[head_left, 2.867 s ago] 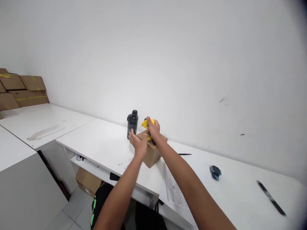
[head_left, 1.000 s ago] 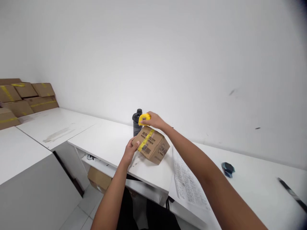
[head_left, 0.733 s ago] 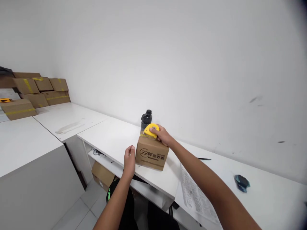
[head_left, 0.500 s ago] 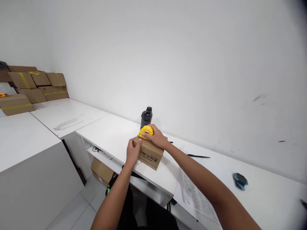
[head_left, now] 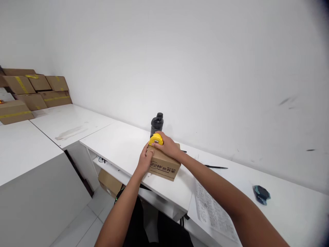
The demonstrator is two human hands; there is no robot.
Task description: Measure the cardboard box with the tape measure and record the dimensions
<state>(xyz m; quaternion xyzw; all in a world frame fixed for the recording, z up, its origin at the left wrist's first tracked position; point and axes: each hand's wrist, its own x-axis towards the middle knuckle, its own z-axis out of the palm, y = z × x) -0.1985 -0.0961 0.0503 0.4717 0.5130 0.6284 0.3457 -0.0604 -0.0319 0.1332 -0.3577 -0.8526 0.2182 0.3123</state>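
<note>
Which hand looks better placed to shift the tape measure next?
Probably the right: the right hand grips the tape measure, while the left hand is busy at the box.

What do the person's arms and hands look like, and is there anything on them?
The left hand and right hand wear no gloves, and I see no rings. The wrists have no watch or bracelet. No sleeves show on the forearms.
</note>
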